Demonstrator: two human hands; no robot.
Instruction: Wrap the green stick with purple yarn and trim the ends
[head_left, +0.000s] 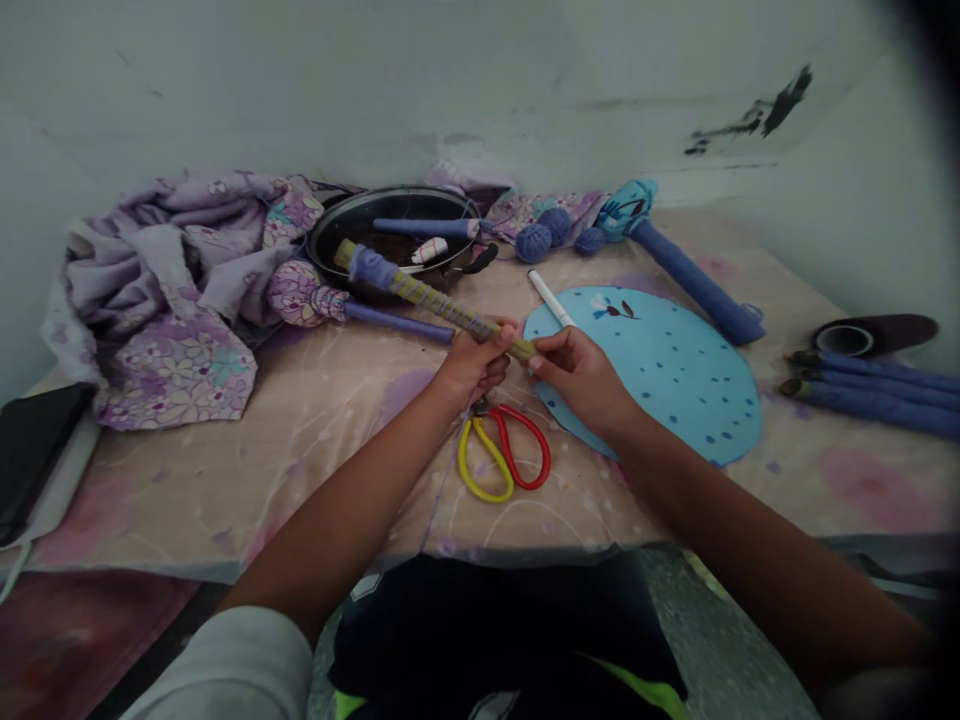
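Note:
A yellowish-green stick (442,303) slants between my hands, its far end raised to the upper left. Purple-blue yarn circles it loosely, bunched thicker near the far end. My left hand (480,366) is closed around its lower part, and a thin strand of yarn hangs from there towards the table edge. At the near end, my right hand (576,372) pinches the stick between thumb and fingers. Just below my left hand lie scissors (504,455) with one yellow and one red handle; their blades are mostly hidden. A blue oval sheet with dark spots (660,370) lies under my right hand.
Purple floral cloth (172,300) is heaped at the left. A black pan (352,225) holds a wrapped stick. Behind are blue yarn balls (533,243); a white marker (550,298) lies nearer. Wrapped sticks (885,395) and a tape roll (844,340) lie at the right.

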